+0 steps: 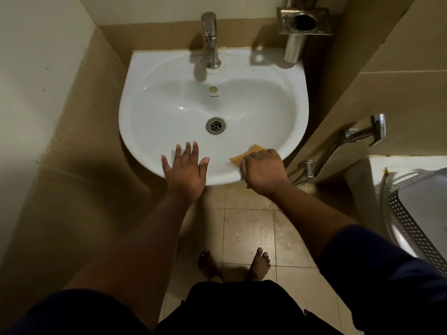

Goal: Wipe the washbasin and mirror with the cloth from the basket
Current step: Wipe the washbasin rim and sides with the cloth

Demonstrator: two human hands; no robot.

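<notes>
Washbasin (169,102) near rim: right hand (262,169) presses the orange cloth (244,155), left hand (185,169) splayed flat, empty; overhanging cloth may slip off

One piece of writing shows: a small dark brand mark printed on the inner back wall of the white glazed ceramic washbasin (154,112), just under the round beige overflow cap (212,89) and below the chrome pillar tap (210,42). It appears to read "hindware" in lower-case letters, though it is tiny and slightly blurred, so the spelling is not certain. No other text, number or sign can be read anywhere in the view.
</notes>
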